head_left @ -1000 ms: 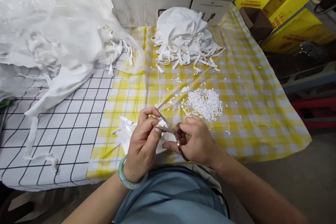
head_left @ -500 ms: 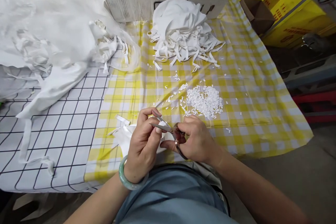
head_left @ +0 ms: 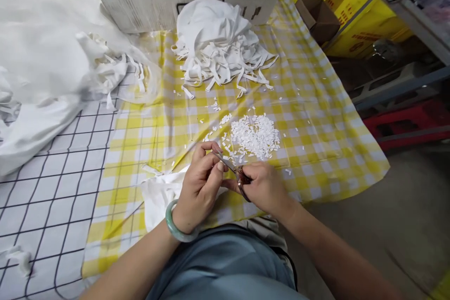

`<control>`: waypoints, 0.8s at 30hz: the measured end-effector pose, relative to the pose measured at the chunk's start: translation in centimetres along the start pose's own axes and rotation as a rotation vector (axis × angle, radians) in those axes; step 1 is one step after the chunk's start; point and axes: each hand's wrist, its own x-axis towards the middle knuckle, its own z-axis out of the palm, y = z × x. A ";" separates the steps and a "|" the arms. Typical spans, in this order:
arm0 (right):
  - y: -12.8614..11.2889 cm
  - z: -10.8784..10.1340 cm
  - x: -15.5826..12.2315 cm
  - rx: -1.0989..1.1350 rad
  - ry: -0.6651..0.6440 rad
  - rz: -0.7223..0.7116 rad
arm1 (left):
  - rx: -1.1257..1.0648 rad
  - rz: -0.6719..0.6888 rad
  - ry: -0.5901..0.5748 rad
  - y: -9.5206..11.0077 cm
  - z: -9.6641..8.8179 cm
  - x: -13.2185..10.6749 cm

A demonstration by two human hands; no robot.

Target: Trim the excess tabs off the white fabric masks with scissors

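My right hand (head_left: 263, 185) grips a pair of scissors (head_left: 240, 177) by its dark handles. The blades look closed and point left, their tips at the fingers of my left hand (head_left: 206, 180). That hand is pinched around part of a white fabric piece (head_left: 160, 194), which spreads on the table beneath and to the left of it. What lies exactly between the fingertips is mostly hidden. Just beyond the hands is a heap of small white snippets (head_left: 255, 136), with more scattered around it.
A pile of white fabric pieces with straps (head_left: 214, 37) sits at the back, before a cardboard box (head_left: 140, 7). More white fabric in clear plastic (head_left: 49, 42) covers the left. Under everything is a yellow checked tablecloth (head_left: 323, 150). Shelving (head_left: 404, 84) stands to the right.
The scissor blades have gone from open around a white bit to closed. The view has shifted right, so the table's contents appear further left.
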 end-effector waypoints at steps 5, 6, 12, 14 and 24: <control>2.0 -2.1 0.2 0.049 0.017 0.241 | 0.057 0.027 -0.049 -0.5 1.5 1.1; 2.3 -2.6 0.3 0.081 0.044 0.251 | 0.093 0.040 -0.100 -0.2 1.3 0.7; 2.8 -3.5 0.1 0.121 0.061 0.148 | 0.352 0.128 -0.395 2.2 -4.9 -3.2; 2.2 -2.6 0.2 0.140 0.084 0.075 | 0.512 0.098 -0.216 1.5 -8.3 -3.8; -3.6 2.5 1.9 0.125 -0.126 -0.136 | 0.623 0.166 -0.315 -1.2 -11.9 -2.6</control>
